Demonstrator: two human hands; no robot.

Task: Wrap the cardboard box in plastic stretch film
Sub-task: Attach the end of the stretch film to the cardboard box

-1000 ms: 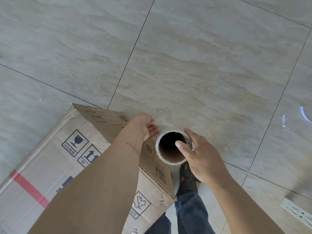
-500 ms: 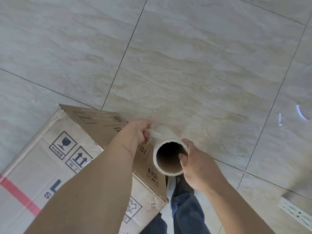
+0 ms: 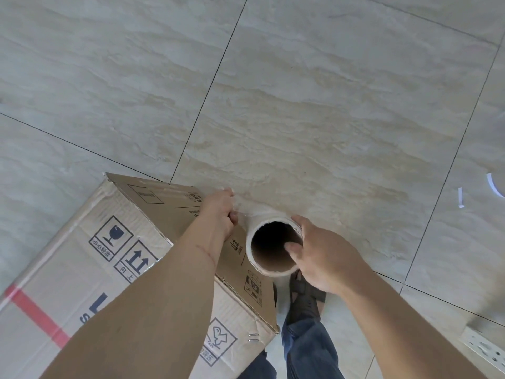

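Observation:
A large brown cardboard box point(image 3: 114, 242) with printed handling symbols and a red tape stripe stands on the tiled floor at lower left. A stretch film roll point(image 3: 262, 220) with a brown hollow core is seen end-on just right of the box. My right hand point(image 3: 319, 258) grips the roll's near rim, thumb inside the core. My left hand point(image 3: 218, 212) is at the box's far side next to the roll, fingers curled, pinching the clear film's loose edge. The film itself is barely visible.
Pale marbled floor tiles point(image 3: 300, 105) fill the view beyond the box. My jeans and a dark sandal point(image 3: 306, 299) show below the roll. A white power strip point(image 3: 486, 348) lies at the lower right edge.
My left hand's fingers went from spread to curled on the film edge beside the roll. The roll tilted and my right thumb moved inside the core.

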